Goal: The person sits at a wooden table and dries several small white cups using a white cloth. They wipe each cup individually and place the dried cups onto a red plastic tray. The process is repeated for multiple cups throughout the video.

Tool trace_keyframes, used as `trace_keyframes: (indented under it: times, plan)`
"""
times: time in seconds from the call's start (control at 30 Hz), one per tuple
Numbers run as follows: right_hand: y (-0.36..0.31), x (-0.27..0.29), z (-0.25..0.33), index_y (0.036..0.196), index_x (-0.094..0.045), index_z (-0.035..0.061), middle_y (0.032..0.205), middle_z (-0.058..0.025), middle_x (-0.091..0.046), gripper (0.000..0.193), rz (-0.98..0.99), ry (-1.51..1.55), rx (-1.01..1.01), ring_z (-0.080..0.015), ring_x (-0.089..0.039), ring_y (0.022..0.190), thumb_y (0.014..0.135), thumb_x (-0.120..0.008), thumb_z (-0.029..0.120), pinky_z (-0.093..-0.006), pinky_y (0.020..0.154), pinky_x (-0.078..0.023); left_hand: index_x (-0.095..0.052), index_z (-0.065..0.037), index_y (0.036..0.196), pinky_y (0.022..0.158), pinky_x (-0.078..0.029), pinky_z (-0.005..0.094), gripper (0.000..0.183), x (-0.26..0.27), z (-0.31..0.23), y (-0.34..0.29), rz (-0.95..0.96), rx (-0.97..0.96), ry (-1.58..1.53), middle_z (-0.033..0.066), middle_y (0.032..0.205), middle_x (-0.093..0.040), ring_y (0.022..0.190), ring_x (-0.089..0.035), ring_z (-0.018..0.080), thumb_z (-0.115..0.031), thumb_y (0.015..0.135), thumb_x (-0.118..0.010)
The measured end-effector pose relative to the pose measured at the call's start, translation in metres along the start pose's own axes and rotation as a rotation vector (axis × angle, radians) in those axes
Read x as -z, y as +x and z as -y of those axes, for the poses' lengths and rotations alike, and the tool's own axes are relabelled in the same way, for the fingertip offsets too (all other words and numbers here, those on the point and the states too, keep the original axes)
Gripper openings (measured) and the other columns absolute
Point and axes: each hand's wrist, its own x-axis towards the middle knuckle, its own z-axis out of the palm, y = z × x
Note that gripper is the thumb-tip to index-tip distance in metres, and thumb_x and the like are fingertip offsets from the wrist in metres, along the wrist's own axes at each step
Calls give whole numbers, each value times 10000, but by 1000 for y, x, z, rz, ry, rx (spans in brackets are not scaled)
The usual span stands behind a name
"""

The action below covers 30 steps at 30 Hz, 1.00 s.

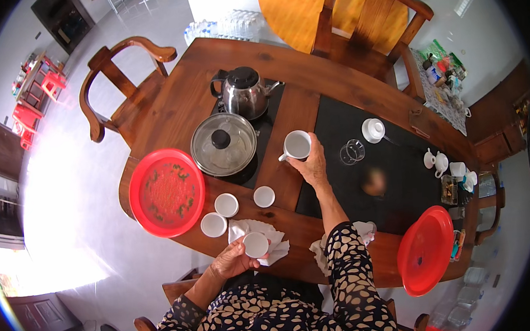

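Note:
My left hand point(229, 262) is closed around a small white cup point(256, 245), held near the table's front edge. Behind that cup is a crumpled white cloth point(277, 254); I cannot tell if my fingers also grip it. Farther forward, my right hand point(315, 165) grips a larger white cup with a side handle point(297, 144), its mouth facing up. Between the hands stands a small white cup point(264, 196). Two more, a white cup point(226, 205) and another white cup point(214, 224), sit beside the red basin point(199, 213), which holds water and has a patterned bottom.
A steel kettle point(246, 100) and a glass-lidded pot point(224, 145) stand at the back left. On the black tray point(339, 188) are a clear glass point(352, 151), a white lidded bowl point(373, 130) and several white teaware pieces. Another red basin point(409, 264) leans at the right.

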Motion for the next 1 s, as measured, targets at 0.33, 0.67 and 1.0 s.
trace_keyframes:
  times: [0.33,0.67,1.0]
  plan:
    - [-92,43,41,1329,-378,21,1241,-193,-489,853,94,-29,160,-360,-473,1146,613,-828,134,-426,957,-415,-451,-114,1325,739,-537,259,548,9,3,-1,-107,-154,46,116,1208,-564,1095,-578,255,-215,846,-698]
    - [-150,7,38,1345,-375,43,1257,-179,-482,889,133,62,97,-352,-462,1171,589,-838,110,-429,973,-407,-382,-83,1356,814,-546,272,571,-2,-4,2,-151,-237,-7,159,1336,-471,1204,-497,304,-315,895,-626]
    - [-109,7,23,1353,-361,14,1272,-189,-485,850,16,26,157,-364,-458,1171,638,-803,140,-427,972,-413,-404,-74,1338,795,-547,300,482,-18,-24,8,-137,-281,167,151,1297,-510,1160,-545,311,-260,930,-580]
